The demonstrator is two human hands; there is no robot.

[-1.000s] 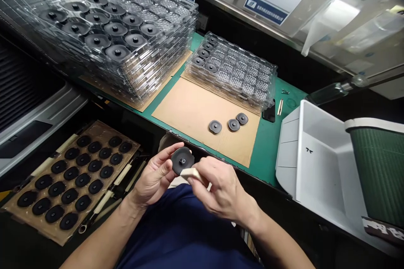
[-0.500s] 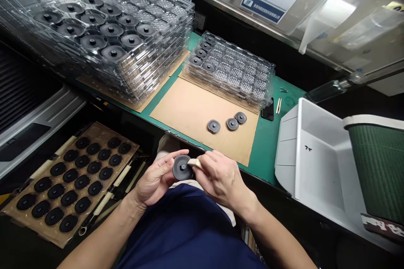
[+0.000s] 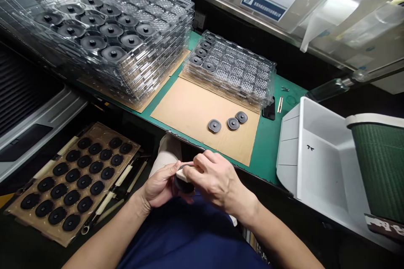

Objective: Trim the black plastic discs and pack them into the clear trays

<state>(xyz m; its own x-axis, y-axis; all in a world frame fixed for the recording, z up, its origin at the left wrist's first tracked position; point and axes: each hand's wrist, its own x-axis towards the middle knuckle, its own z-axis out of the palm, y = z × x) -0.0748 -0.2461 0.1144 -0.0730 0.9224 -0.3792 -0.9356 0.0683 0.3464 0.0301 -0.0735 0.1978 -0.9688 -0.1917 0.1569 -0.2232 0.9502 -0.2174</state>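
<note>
My left hand (image 3: 161, 185) is closed round a black disc (image 3: 183, 184), held low in front of my lap. Pinched in my right hand (image 3: 214, 178) is a pale piece (image 3: 181, 174), pressed against the disc's upper face; my fingers cover part of both. Beyond my hands, a single grey-black disc (image 3: 214, 125) lies on the brown board (image 3: 186, 105), with two more discs (image 3: 233, 123) touching each other to its right.
Behind the board stands a clear compartment tray (image 3: 240, 71) with several discs. Tall stacked clear trays (image 3: 142, 67) rise at the left. A brown tray of black discs (image 3: 104, 134) sits lower left. At right are a phone (image 3: 269, 110) and a white bin (image 3: 322, 168).
The disc has tilted and drawn in between my hands, showing less of its face. My right hand has moved slightly left and down, carrying the pale piece across it.
</note>
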